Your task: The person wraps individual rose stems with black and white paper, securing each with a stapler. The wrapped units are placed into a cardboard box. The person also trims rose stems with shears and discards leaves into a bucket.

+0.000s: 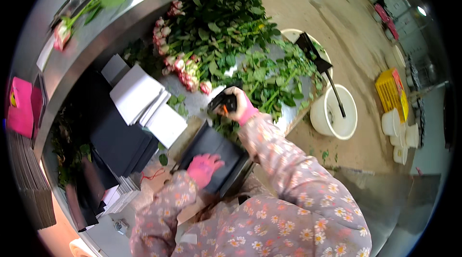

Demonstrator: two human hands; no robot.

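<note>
My left hand (204, 168), in a pink glove, lies flat with its fingers spread on a dark folded sheet (216, 148) close to my body. My right hand (242, 105) grips a black handheld tool with a small orange part (225, 103); its exact kind is not clear. Just beyond that hand lies a heap of pink-and-white roses (180, 69), heads to the left. Their long leafy stems (231, 30) stretch right across the metal table (305, 93). White sheets of card (137, 93) are stacked on the left, over a pile of black sheets (115, 127).
A metal shelf (91, 59) curves along the left and top, with a single rose (62, 35) on it. White buckets (346, 112) stand on the floor at right, a black long-handled dustpan (313, 54) beside them. Farther off is a yellow crate (391, 88). Cardboard (33, 180) is stacked far left.
</note>
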